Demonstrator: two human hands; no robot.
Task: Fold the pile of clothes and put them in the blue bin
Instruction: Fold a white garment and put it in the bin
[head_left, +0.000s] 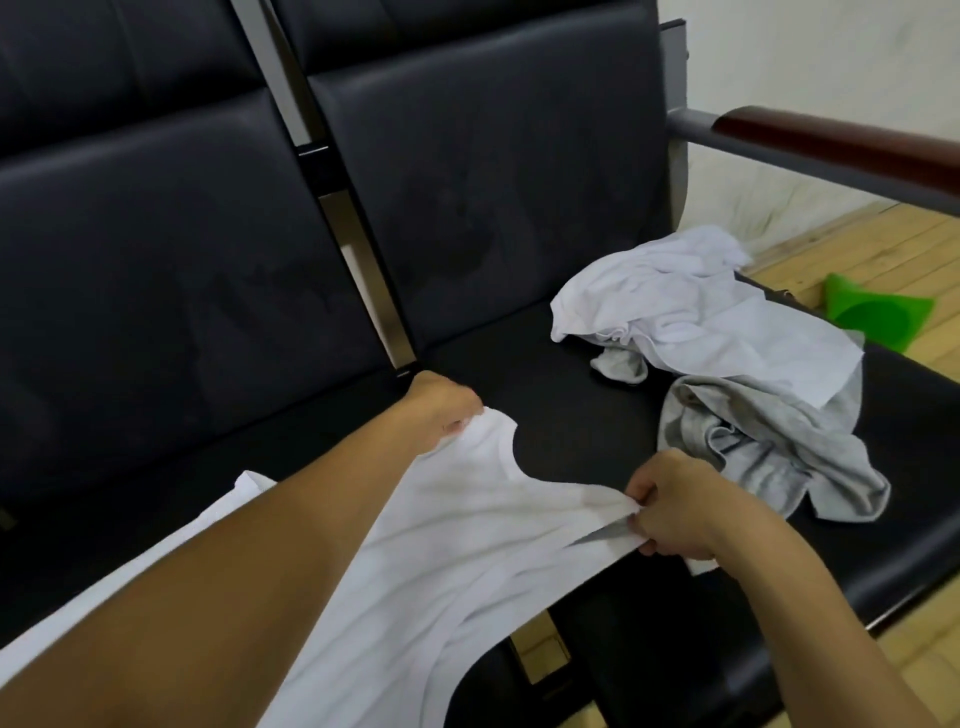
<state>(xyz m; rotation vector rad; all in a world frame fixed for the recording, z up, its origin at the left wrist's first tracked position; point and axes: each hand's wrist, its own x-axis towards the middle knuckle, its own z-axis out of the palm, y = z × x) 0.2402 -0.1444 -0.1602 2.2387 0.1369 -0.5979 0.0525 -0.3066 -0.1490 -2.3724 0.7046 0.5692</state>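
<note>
— What have you got hold of?

— A white shirt, spread across the near edge of the black seat and hanging off toward me. My left hand has its fingers curled round one shoulder of it, at the far left of the neckline. My right hand pinches the other shoulder between thumb and fingertips, nearer and to the right. The cloth is pulled fairly taut between them, the neck opening facing away from me.

— Any label or print on it?

— None I can read. The fabric shows plain white, with a faint discoloured patch below the neckline.

— How are your arms placed?

— The left forearm reaches long and straight from the near left, lying over the shirt. The right comes in from the near right, wrist bent inward.

— And the rest of the pile?

— Farther right on the same seat: a crumpled white garment, and a grey garment partly under it, just beside my right hand. Past the seat's right edge a green plastic thing sits on the wooden floor, below the wood-topped armrest.
</note>
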